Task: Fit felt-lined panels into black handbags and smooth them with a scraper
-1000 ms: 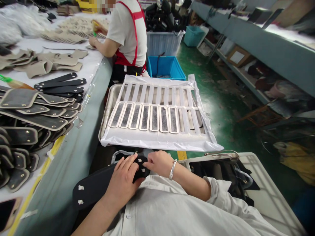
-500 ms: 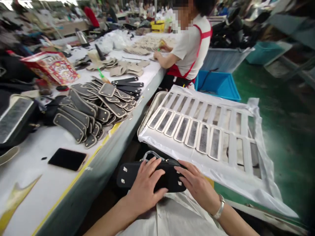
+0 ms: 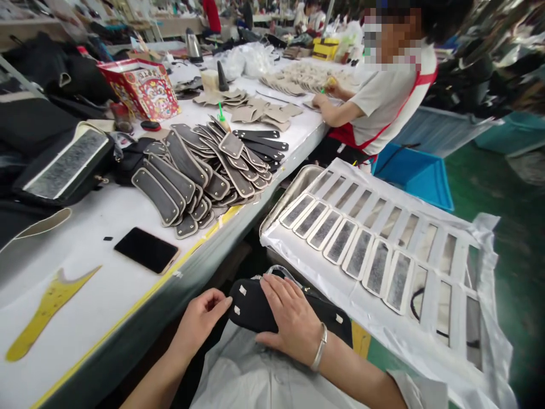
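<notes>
On my lap lies a black bag (image 3: 251, 311), its flat panel facing up, with small whitish tabs near the ends. My right hand (image 3: 292, 318) rests flat across the panel's middle, fingers stretched out. At the bag's left end is my left hand (image 3: 206, 318), thumb and forefinger pinched together close to the edge. What sits in that pinch, if anything, is too small to make out. Behind the bag, a clear strap loop (image 3: 279, 271) shows. Part of the right end is hidden under my right wrist.
A white-covered tray (image 3: 293, 247) holds a row of pale-edged grey strips (image 3: 353, 253) at right. On the table (image 3: 140, 307) lie a phone (image 3: 147, 250), a yellow template (image 3: 49, 307) and piled grey straps (image 3: 187, 170). A co-worker (image 3: 383, 102) sits beyond, near a blue bin (image 3: 421, 176).
My left hand has gone from the bag's middle to its left end and closed into a pinch. My right hand has shifted from the right end to the middle. The view has turned left.
</notes>
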The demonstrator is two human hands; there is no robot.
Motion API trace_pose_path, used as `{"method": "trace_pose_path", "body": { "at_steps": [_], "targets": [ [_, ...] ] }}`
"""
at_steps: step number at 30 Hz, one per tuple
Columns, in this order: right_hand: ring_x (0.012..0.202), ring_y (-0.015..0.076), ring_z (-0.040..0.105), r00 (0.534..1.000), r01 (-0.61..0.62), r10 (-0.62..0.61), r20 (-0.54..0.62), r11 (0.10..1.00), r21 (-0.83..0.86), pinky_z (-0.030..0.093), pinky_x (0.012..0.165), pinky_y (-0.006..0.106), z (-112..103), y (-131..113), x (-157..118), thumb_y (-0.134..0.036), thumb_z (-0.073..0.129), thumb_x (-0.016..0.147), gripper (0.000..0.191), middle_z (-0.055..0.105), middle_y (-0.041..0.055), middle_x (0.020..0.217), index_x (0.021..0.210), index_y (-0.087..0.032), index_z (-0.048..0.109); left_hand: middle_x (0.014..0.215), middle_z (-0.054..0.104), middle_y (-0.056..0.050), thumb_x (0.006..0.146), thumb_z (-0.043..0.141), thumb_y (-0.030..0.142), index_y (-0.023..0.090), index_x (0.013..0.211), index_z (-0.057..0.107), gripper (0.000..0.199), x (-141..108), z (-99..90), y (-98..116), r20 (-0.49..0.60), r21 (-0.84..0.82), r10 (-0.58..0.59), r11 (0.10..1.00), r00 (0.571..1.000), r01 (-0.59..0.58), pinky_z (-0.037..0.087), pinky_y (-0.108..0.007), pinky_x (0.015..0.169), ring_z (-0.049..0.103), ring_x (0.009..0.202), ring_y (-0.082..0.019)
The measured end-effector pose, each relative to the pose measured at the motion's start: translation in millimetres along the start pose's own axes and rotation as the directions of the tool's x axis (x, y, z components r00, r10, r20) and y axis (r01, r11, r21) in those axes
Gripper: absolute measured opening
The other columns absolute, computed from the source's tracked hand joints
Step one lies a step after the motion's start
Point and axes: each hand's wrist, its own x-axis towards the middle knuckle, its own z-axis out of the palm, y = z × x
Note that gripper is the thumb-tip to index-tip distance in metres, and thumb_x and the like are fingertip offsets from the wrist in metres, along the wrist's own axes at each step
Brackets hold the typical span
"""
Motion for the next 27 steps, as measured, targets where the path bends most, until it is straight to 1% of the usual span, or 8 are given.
{"method": "trace_pose_path", "body": {
  "at_steps": [4, 10, 15, 19, 22, 24, 25, 27],
  "targets": [
    [0.123, 0.0309, 0.039, 0.998, -0.036, 0.036, 0.052, 0.999, -0.006, 0.032, 0.105, 0.045, 13, 3, 14, -0.059, 0.073, 0.062, 0.092, 0.042, 0.0157, 0.138, 0.134, -0.010, 0.042, 0.059, 0.047, 0.003, 0.077, 0.057, 0.052, 0.016, 0.066, 0.054, 0.037, 7, -6.0, 0, 0.055, 0.030, 0.016, 0.999, 0.998, -0.018, 0.032, -0.021, 0.051, 0.041, 0.055, -0.011],
    [0.122, 0.0292, 0.040, 0.996, -0.062, 0.062, 0.065, 0.998, -0.008, 0.034, 0.103, 0.044, 10, 0, 15, -0.052, 0.073, 0.064, 0.084, 0.043, 0.0126, 0.137, 0.132, -0.014, 0.043, 0.057, 0.045, 0.004, 0.078, 0.055, 0.048, 0.016, 0.062, 0.051, 0.036, 16, -11.3, 0, 0.095, 0.090, 0.043, 0.995, 0.995, -0.051, 0.030, -0.022, 0.052, 0.038, 0.055, -0.011],
    [0.122, 0.0287, 0.040, 0.998, -0.043, 0.045, 0.049, 0.998, -0.036, 0.035, 0.102, 0.045, 15, 0, 16, -0.049, 0.072, 0.067, 0.081, 0.043, 0.0116, 0.137, 0.133, -0.014, 0.042, 0.055, 0.045, 0.004, 0.074, 0.057, 0.046, 0.016, 0.061, 0.050, 0.034, 22, -16.2, 0, 0.132, 0.158, 0.022, 0.986, 0.991, -0.043, 0.028, -0.022, 0.051, 0.037, 0.054, -0.010],
    [0.122, 0.0284, 0.040, 0.998, -0.034, 0.036, 0.051, 0.998, -0.050, 0.035, 0.101, 0.045, 17, 0, 17, -0.051, 0.070, 0.069, 0.080, 0.043, 0.0116, 0.137, 0.133, -0.014, 0.041, 0.054, 0.044, 0.005, 0.073, 0.060, 0.046, 0.016, 0.062, 0.050, 0.034, 26, -19.7, -2, 0.180, 0.152, 0.026, 0.987, 0.983, -0.053, 0.027, -0.022, 0.050, 0.036, 0.053, -0.010],
    [0.122, 0.0285, 0.040, 0.998, -0.024, 0.027, 0.050, 0.998, -0.056, 0.035, 0.102, 0.045, 16, -1, 17, -0.051, 0.070, 0.069, 0.079, 0.043, 0.0123, 0.137, 0.133, -0.013, 0.042, 0.054, 0.043, 0.005, 0.072, 0.062, 0.045, 0.016, 0.062, 0.049, 0.034, 27, -21.4, -6, 0.160, 0.145, 0.045, 0.987, 0.986, -0.069, 0.028, -0.022, 0.050, 0.036, 0.054, -0.010],
    [0.122, 0.0286, 0.041, 0.998, -0.023, 0.026, 0.049, 0.998, -0.061, 0.035, 0.101, 0.045, 16, -2, 18, -0.050, 0.069, 0.069, 0.078, 0.044, 0.0126, 0.136, 0.132, -0.013, 0.042, 0.057, 0.043, 0.005, 0.072, 0.064, 0.044, 0.016, 0.065, 0.049, 0.033, 25, -21.5, -13, 0.134, 0.083, 0.089, 0.991, 0.987, -0.101, 0.029, -0.022, 0.052, 0.037, 0.055, -0.010],
    [0.122, 0.0286, 0.041, 0.998, -0.024, 0.027, 0.048, 0.998, -0.063, 0.036, 0.101, 0.045, 15, -2, 18, -0.050, 0.068, 0.070, 0.078, 0.044, 0.0126, 0.136, 0.132, -0.013, 0.042, 0.062, 0.045, 0.005, 0.073, 0.065, 0.044, 0.016, 0.070, 0.050, 0.032, 23, -20.9, -19, 0.133, 0.007, 0.119, 0.993, 0.984, -0.121, 0.031, -0.021, 0.053, 0.039, 0.058, -0.010],
    [0.122, 0.0283, 0.041, 0.999, -0.026, 0.029, 0.043, 0.997, -0.067, 0.036, 0.101, 0.045, 15, -3, 17, -0.049, 0.068, 0.070, 0.077, 0.044, 0.0122, 0.136, 0.133, -0.013, 0.041, 0.076, 0.051, 0.002, 0.075, 0.065, 0.041, 0.016, 0.086, 0.053, 0.030, 16, -17.3, -32, 0.150, -0.224, 0.174, 0.965, 0.973, -0.138, 0.036, -0.021, 0.057, 0.043, 0.064, -0.010]
  ]
}}
